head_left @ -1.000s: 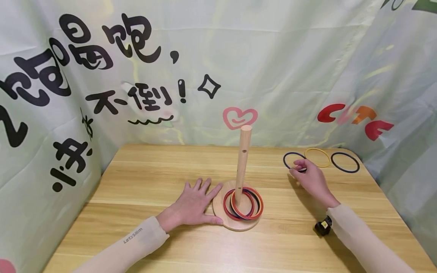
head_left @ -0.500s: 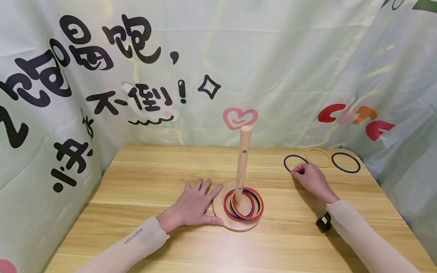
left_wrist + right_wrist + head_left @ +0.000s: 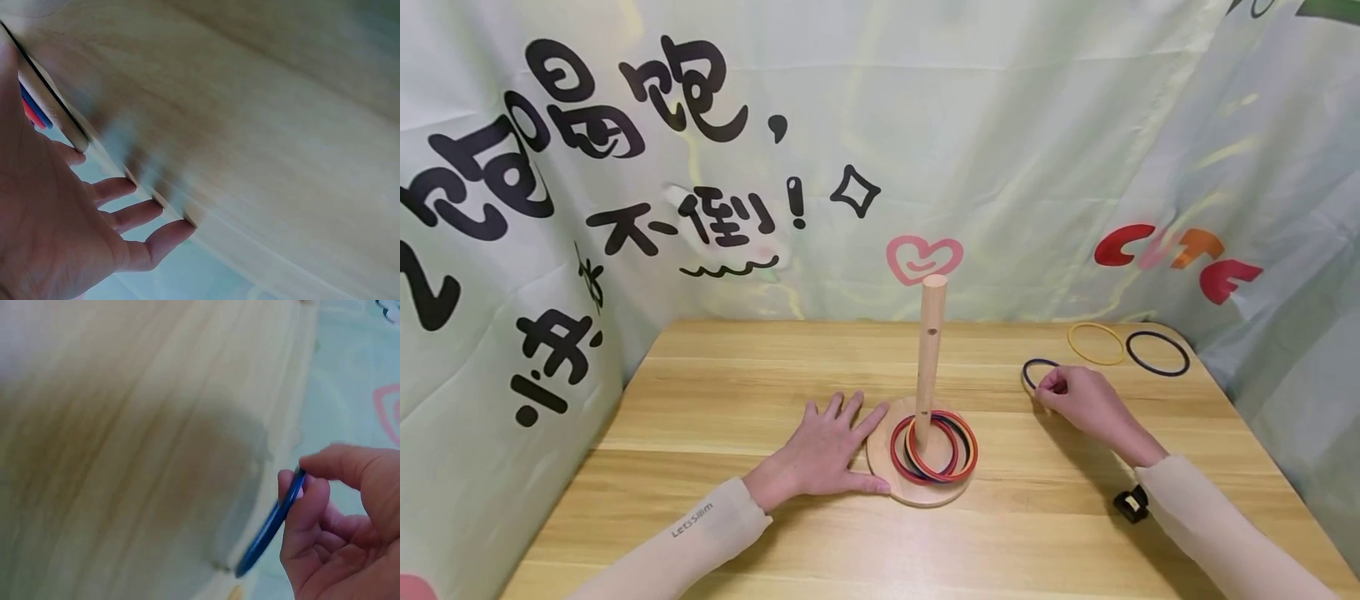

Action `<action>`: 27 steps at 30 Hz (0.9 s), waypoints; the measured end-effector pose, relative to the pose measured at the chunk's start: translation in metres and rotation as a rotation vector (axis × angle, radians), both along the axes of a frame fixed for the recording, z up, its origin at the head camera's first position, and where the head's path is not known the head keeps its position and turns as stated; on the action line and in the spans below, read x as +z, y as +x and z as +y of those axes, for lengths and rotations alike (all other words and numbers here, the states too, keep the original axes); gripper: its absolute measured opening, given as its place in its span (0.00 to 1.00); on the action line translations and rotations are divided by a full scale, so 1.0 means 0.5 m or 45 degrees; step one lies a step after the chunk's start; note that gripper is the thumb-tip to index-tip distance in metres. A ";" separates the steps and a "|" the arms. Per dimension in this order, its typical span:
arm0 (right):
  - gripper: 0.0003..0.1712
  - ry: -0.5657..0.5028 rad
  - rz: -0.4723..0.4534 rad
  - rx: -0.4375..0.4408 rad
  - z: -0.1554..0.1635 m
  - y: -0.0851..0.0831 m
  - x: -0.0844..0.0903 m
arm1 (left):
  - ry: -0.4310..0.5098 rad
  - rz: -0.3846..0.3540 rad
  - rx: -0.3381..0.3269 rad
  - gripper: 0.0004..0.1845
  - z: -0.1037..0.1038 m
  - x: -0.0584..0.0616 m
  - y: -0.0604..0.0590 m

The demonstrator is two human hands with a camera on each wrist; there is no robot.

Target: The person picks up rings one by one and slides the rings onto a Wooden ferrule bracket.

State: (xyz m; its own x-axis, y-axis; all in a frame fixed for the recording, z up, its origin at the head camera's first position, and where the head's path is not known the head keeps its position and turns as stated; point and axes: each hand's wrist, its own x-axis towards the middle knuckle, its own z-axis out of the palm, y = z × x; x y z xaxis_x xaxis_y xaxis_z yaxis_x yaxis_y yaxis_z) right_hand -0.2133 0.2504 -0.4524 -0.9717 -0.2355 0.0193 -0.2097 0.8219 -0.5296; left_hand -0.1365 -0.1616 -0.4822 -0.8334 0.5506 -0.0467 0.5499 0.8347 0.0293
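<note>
A wooden peg (image 3: 929,350) stands upright on a round wooden base (image 3: 925,497). Several red, dark and yellow rings (image 3: 972,446) lie around the foot of the peg. My left hand (image 3: 823,454) rests with spread fingers on the table, its thumb and index finger touching the base's left edge. To the right, my right hand (image 3: 1090,404) pinches a blue ring (image 3: 1028,375) between thumb and fingers. In the right wrist view that blue ring (image 3: 265,534) is tilted above the tabletop, part of it hidden by the fingers.
A yellow ring (image 3: 1096,344) and a dark blue ring (image 3: 1157,353) lie at the table's back right corner. Printed fabric (image 3: 1015,167) hangs behind the wooden table (image 3: 737,367) and along both sides. A black wrist device (image 3: 1131,504) sits by the right sleeve.
My right hand has taken hold of the blue ring and drawn it slightly toward me, away from the yellow ring. The left hand has stayed in place.
</note>
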 end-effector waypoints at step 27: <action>0.14 -0.244 0.569 0.236 -0.052 0.175 0.161 | -0.017 0.005 -0.008 0.63 0.002 0.006 0.000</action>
State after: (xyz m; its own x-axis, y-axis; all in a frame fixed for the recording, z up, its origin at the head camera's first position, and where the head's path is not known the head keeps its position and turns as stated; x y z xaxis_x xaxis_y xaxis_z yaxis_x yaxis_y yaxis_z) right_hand -0.1257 0.2242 -0.3721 -0.8010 -0.3548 0.4822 -0.5828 0.6466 -0.4923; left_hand -0.1364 -0.1605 -0.4792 -0.8300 0.5554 -0.0509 0.5554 0.8314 0.0156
